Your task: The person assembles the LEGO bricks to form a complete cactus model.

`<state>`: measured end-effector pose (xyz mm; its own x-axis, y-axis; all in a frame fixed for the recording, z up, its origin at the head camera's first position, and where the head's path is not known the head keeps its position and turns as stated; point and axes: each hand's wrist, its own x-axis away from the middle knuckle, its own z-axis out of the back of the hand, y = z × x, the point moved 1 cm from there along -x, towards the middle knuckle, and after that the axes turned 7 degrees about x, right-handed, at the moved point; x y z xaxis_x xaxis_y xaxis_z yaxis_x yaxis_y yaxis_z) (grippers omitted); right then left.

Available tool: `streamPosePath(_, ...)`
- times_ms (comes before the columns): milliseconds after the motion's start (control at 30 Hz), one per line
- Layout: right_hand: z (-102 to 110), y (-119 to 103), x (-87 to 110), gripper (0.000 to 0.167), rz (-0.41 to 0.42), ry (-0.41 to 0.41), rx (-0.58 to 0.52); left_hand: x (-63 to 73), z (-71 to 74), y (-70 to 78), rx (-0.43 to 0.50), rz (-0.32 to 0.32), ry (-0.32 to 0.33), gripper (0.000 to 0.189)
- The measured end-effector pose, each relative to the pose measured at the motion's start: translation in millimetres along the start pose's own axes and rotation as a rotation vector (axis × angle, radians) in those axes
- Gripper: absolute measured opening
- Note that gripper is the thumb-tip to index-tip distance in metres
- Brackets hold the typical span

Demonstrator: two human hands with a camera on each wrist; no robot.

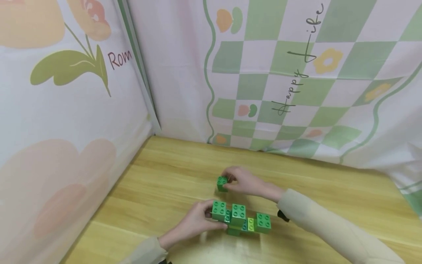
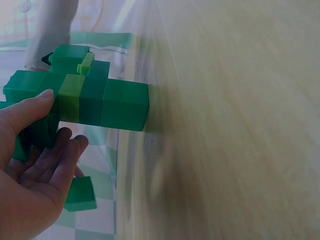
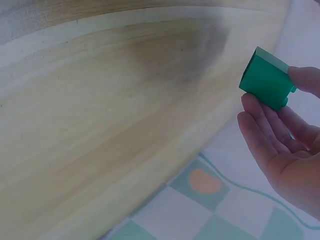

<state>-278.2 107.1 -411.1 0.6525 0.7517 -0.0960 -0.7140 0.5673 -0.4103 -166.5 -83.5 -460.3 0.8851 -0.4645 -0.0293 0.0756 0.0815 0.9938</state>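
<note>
My left hand (image 1: 194, 222) grips the left end of a joined toy building-block assembly (image 1: 238, 214) in green, dark green and yellow-green. In the left wrist view the thumb presses on one side of the assembly (image 2: 90, 100), with the fingers curled below it. Whether its lowest block touches the table cannot be told. Just beyond, my right hand (image 1: 245, 181) pinches a loose green building block (image 1: 221, 184) between thumb and fingers, studs upward. The right wrist view shows this block (image 3: 267, 80) held apart from the table, its underside partly visible.
Both hands are over a light wooden table (image 1: 171, 165). A printed white curtain (image 1: 82, 121) borders it on the left, and a green-checked curtain (image 1: 254, 88) hangs along the back.
</note>
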Motion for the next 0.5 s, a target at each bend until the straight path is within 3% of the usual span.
streamPosePath(500,33.2,-23.9,35.0,0.025,0.061,0.119,0.07,0.6,-2.2,-2.0,0.015,-0.022,-0.007,0.045)
